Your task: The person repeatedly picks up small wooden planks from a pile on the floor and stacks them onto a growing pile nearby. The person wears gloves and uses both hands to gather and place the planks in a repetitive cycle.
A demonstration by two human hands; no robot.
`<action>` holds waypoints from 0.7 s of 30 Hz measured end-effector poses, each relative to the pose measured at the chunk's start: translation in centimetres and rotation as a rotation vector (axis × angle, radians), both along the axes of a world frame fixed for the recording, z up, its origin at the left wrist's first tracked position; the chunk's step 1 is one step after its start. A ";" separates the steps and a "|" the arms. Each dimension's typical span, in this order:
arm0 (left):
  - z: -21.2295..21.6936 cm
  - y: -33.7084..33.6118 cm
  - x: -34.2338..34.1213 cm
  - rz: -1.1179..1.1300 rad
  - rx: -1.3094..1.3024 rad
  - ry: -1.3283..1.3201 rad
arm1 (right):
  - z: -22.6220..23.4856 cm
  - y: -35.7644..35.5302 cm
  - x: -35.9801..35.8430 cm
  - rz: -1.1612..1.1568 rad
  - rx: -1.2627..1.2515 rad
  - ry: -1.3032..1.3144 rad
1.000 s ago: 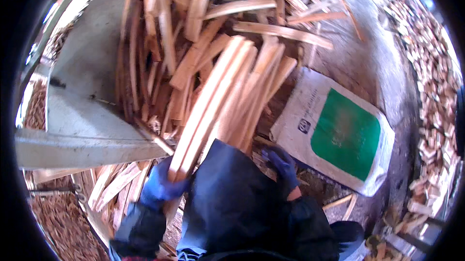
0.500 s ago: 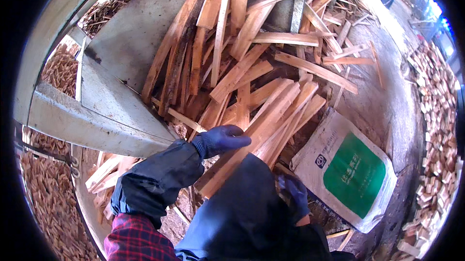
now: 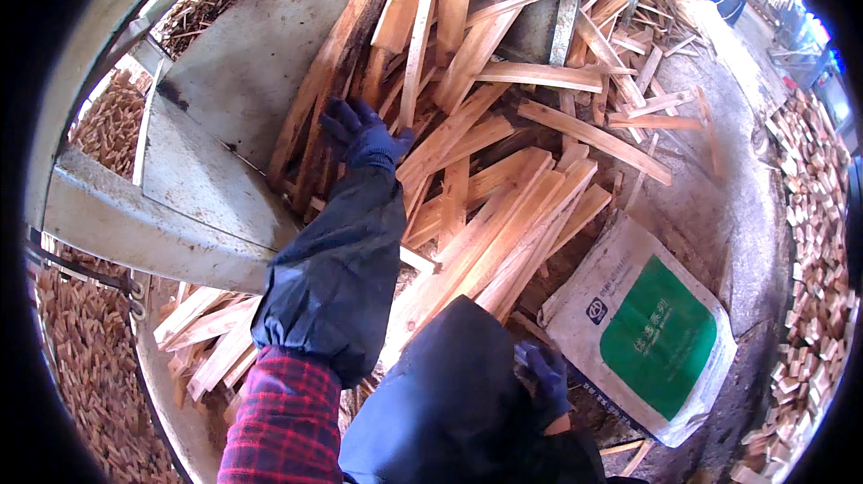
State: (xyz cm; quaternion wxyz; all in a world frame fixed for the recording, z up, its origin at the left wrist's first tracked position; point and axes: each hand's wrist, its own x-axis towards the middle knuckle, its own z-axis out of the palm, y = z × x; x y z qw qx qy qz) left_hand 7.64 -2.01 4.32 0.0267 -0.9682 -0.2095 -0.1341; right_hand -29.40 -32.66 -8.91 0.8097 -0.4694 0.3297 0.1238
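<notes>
While left hand [image 3: 361,132] touches slats [image 3: 503,214] — right hand [image 3: 542,374] low.

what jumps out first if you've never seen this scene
A big heap of pale wood slats fills the middle, piled against a grey metal chute on the left. The left hand in a dark blue glove reaches up onto the slats. A white sack with a green panel lies at lower right, near the right hand.
</notes>
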 end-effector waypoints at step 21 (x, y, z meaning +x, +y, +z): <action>1.1 3.9 2.1 0.119 0.377 -0.216 | 1.8 -0.7 0.8 -0.074 0.023 0.004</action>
